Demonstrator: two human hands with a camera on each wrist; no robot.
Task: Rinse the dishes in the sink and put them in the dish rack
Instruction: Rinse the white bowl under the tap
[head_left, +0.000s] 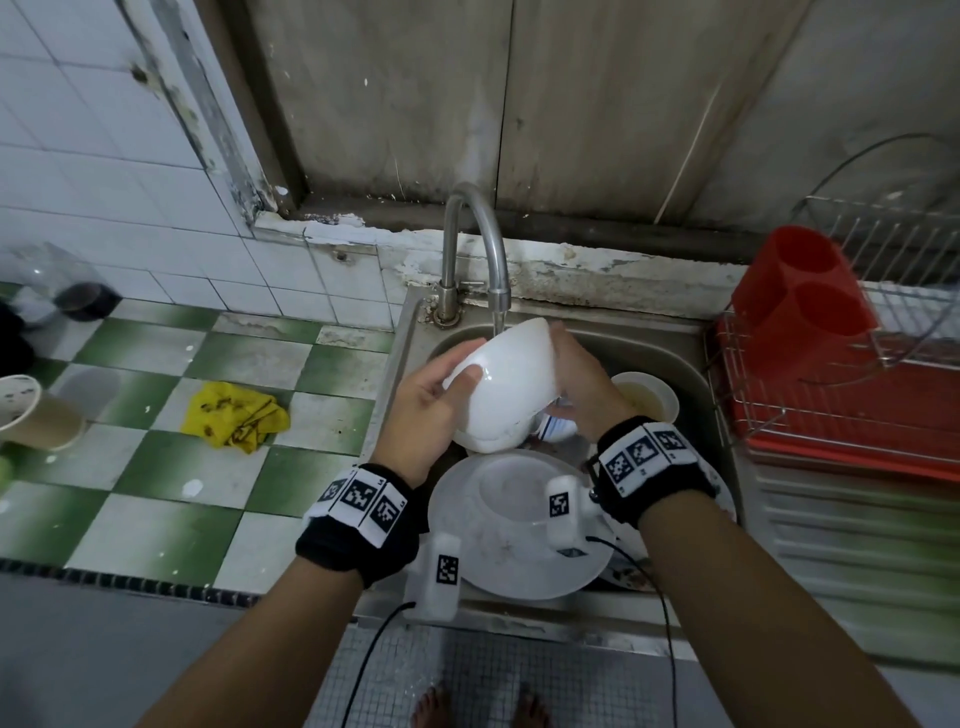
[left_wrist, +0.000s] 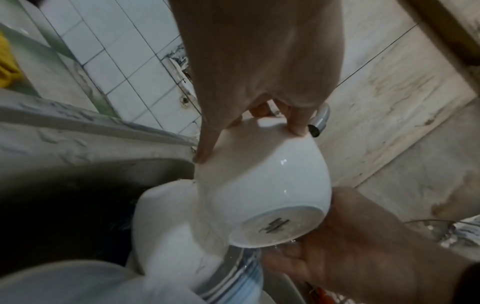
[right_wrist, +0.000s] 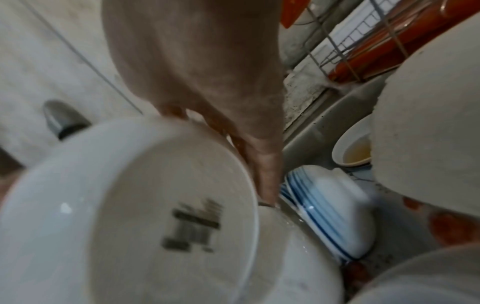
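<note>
A white bowl (head_left: 506, 384) hangs tilted under the faucet spout (head_left: 500, 304), with water running onto its rim. My left hand (head_left: 447, 389) grips its left side, thumb on the outer wall. My right hand (head_left: 574, 374) cups the right side, fingers reaching up to the rim. The left wrist view has the bowl (left_wrist: 265, 185) base-on, my left fingers (left_wrist: 298, 123) hooked over its rim. In the right wrist view the bowl's stamped base (right_wrist: 145, 216) fills the frame beside my right hand (right_wrist: 259, 164). The wire dish rack (head_left: 831, 395) on a red tray stands right of the sink.
The sink (head_left: 691, 358) holds a large white plate (head_left: 519, 561), another white bowl (head_left: 485, 439), a blue-striped bowl (right_wrist: 327, 211) and a cup of yellowish liquid (head_left: 647, 397). A red utensil holder (head_left: 800, 291) sits in the rack. A yellow cloth (head_left: 234, 415) and paper cup (head_left: 31, 415) lie on the left counter.
</note>
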